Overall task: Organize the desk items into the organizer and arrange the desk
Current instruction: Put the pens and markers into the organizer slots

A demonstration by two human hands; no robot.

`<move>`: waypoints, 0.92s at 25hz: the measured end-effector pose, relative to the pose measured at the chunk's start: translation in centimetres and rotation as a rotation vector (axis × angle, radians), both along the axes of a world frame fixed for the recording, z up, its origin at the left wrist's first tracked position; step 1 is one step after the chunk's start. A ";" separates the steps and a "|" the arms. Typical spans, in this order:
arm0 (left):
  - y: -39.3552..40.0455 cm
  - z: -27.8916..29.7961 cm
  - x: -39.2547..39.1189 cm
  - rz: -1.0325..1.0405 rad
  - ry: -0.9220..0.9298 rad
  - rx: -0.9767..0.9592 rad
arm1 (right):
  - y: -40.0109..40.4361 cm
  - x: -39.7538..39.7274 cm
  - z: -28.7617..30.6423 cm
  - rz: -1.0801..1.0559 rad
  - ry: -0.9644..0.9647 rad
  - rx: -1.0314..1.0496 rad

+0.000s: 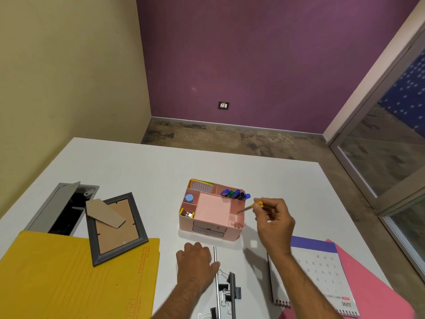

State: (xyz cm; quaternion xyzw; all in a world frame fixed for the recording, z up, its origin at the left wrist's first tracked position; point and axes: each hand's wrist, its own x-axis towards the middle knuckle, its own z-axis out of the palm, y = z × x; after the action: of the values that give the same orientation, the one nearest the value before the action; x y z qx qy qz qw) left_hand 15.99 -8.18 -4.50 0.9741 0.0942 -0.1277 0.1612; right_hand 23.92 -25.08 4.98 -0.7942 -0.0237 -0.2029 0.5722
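Note:
A pink desk organizer [238, 231] stands at the middle of the white desk [142, 166]. Its compartments hold several markers [235, 194], a blue round item [189, 198], binder clips [187, 213] and paper notes [202, 185]. My right hand [273, 223] pinches a small yellow-handled screwdriver [249, 207], its tip pointing down over the organizer's right compartment. My left hand [195, 261] rests palm-down on the desk beside a metal ruler [216, 275]. Several black binder clips [226, 293] lie near the ruler.
A picture frame [135, 229] lies face down, partly on a yellow file folder [57, 279], at the left. An open cable hatch [62, 208] sits behind them. A desk calendar [322, 272] rests on a pink folder [372, 288] at the right.

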 end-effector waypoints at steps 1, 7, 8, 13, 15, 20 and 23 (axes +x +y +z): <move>-0.3 -0.3 -0.1 -0.004 0.018 0.024 | 0.1 0.0 -0.6 0.017 0.028 -0.043; -1.2 -1.2 0.2 0.031 0.039 0.109 | 0.5 0.0 -5.1 0.093 0.221 -0.244; -1.2 -1.2 0.2 0.033 0.045 0.115 | 0.5 0.1 -5.6 0.091 0.226 -0.265; -1.8 -1.1 0.4 0.041 0.060 0.100 | 0.2 0.2 -6.6 0.089 0.197 -0.353; -2.2 -1.0 0.5 0.053 0.062 0.073 | 0.1 -0.1 -6.9 0.119 0.194 -0.405; -2.6 -0.4 0.1 0.131 0.037 -0.008 | -0.3 -1.3 -6.7 0.097 0.114 -0.421; -2.3 0.1 -0.2 0.182 -0.037 -0.111 | -0.3 -2.2 -5.6 0.026 0.033 -0.321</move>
State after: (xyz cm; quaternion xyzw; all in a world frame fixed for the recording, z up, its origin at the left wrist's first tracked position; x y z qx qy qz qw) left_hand 15.82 -10.44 -4.41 0.9533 0.1720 -0.0996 0.2275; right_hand 21.76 -25.33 -0.66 -0.8783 -0.0567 -0.1757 0.4410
